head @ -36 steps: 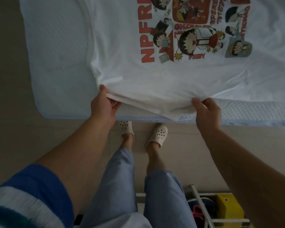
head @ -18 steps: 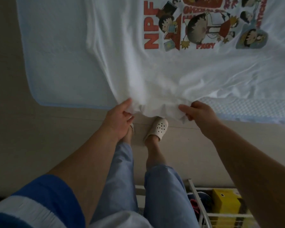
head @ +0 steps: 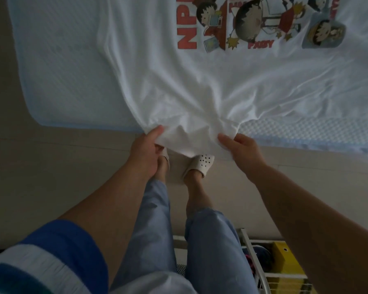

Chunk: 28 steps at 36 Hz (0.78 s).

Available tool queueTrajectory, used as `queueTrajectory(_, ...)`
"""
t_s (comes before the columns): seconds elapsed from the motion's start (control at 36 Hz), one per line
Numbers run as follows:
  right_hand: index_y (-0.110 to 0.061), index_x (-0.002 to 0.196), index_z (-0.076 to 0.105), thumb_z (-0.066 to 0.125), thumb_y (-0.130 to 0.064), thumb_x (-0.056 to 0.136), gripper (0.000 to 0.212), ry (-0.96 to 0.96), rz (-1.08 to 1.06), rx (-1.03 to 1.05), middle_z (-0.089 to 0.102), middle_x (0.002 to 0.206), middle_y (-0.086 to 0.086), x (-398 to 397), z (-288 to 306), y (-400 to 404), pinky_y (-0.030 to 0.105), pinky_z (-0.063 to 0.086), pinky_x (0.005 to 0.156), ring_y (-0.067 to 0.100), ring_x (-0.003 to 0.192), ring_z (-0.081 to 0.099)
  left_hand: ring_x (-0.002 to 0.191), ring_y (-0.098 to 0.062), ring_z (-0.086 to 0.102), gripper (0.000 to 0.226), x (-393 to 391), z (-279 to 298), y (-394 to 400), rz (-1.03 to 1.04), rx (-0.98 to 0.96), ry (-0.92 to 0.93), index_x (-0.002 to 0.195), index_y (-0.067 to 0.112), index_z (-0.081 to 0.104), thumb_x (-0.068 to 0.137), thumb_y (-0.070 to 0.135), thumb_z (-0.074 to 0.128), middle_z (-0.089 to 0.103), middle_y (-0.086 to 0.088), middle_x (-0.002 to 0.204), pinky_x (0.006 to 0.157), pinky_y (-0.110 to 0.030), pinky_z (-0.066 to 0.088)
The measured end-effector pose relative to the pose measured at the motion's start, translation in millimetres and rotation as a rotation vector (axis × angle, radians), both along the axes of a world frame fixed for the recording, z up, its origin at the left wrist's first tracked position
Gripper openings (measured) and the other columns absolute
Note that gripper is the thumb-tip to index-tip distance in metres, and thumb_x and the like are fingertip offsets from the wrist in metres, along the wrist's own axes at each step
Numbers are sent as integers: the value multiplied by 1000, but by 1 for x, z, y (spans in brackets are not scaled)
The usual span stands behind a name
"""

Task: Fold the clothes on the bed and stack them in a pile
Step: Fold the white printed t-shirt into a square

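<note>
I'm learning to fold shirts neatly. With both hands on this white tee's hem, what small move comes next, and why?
Probably draw the hands apart to pull the hem flat. The left hand and right hand pinch the white T-shirt close together at the bed edge, so the fabric bunches and wrinkles between them.

Single head-worn cam, wide-angle, aimed fwd and steeply down from standing height. Bed [head: 57, 66] edge runs across upper frame, near edge close to lens; floor [head: 40, 177] strip below it. Own legs and slippered feet [head: 200, 164] dead centre, both forearms entering from bottom corners. Rack w/ yellow box [head: 285, 259] at bottom right. No 2nd view, so no overlap.
</note>
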State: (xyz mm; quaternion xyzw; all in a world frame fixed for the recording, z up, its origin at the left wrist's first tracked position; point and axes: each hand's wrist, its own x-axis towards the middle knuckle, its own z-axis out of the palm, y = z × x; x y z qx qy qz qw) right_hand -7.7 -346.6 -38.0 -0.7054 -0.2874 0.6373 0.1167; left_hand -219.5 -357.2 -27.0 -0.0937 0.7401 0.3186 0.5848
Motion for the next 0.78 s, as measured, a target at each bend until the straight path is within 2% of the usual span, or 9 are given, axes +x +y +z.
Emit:
queueTrajectory(0.08, -18, 86, 69, 60, -34, 88, 19, -157, 112, 14, 65, 89, 3, 7, -9, -6, 32, 47, 76, 20, 85, 61, 78, -20, 61, 21, -2, -11, -5, -124, -61, 289, 79, 10, 62, 89, 29, 59, 62, -1, 79, 73, -28, 49)
queueTrajectory(0.17, -12, 83, 65, 49, -44, 92, 37, -276, 260, -134, 59, 84, 6, 9, -15, -17, 33, 39, 77, 24, 87, 54, 66, -14, 55, 31, -3, -15, -12, -313, -64, 526, 86, 6, 62, 92, 36, 53, 59, -1, 74, 48, -17, 39)
queueTrajectory(0.25, -11, 64, 59, 50, -51, 89, 48, -244, 160, -259, 59, 68, 6, 5, -19, -27, 35, 42, 77, 28, 79, 57, 86, -26, 60, 37, -5, -20, -16, -423, -117, 564, 96, 2, 63, 93, 36, 50, 63, -13, 93, 67, -25, 44)
queueTrajectory(0.33, -9, 70, 62, 44, -52, 91, 51, -245, 109, -335, 67, 78, 11, 6, -19, -31, 40, 49, 79, 27, 76, 63, 98, -37, 61, 42, -9, -23, -19, -553, -236, 497, 104, -5, 61, 92, 34, 49, 64, -22, 107, 85, -40, 50)
queueTrajectory(0.44, 0, 104, 65, 42, -45, 95, 51, -288, 301, -379, 66, 103, 19, 21, -2, -29, 40, 49, 83, 33, 91, 62, 83, -34, 61, 31, -10, -7, -17, -691, -258, 615, 90, -2, 62, 83, 28, 58, 65, -20, 94, 62, -31, 37)
queueTrajectory(0.53, -1, 94, 65, 55, -28, 92, 29, -243, 205, -343, 63, 81, 10, 34, 15, -26, 27, 43, 59, 19, 65, 56, 77, -24, 52, 15, -2, 15, -6, -816, -154, 682, 87, 10, 58, 82, 24, 59, 61, -9, 89, 65, -28, 33)
queueTrajectory(0.58, -4, 94, 63, 58, -25, 91, 22, -230, 131, -336, 59, 74, 4, 43, 27, -24, 25, 40, 56, 14, 60, 52, 75, -19, 50, 8, 11, 29, 1, -947, -53, 639, 83, 16, 56, 82, 24, 59, 58, 0, 81, 65, -26, 32)
queueTrajectory(0.67, -7, 104, 61, 62, -26, 89, 25, -198, 20, -322, 60, 82, 5, 54, 38, -24, 29, 44, 62, 16, 67, 55, 73, -17, 52, 4, 35, 41, 13, -1101, 103, 556, 80, 20, 58, 81, 23, 60, 56, 5, 75, 63, -24, 34)
queueTrajectory(0.78, -16, 124, 54, 70, -32, 82, 48, -332, 162, -171, 56, 105, -3, 45, 32, -32, 33, 48, 80, 17, 93, 57, 83, -16, 54, 12, 58, 33, 22, -1237, 193, 495, 94, 20, 59, 82, 22, 58, 58, 5, 87, 69, -23, 34)
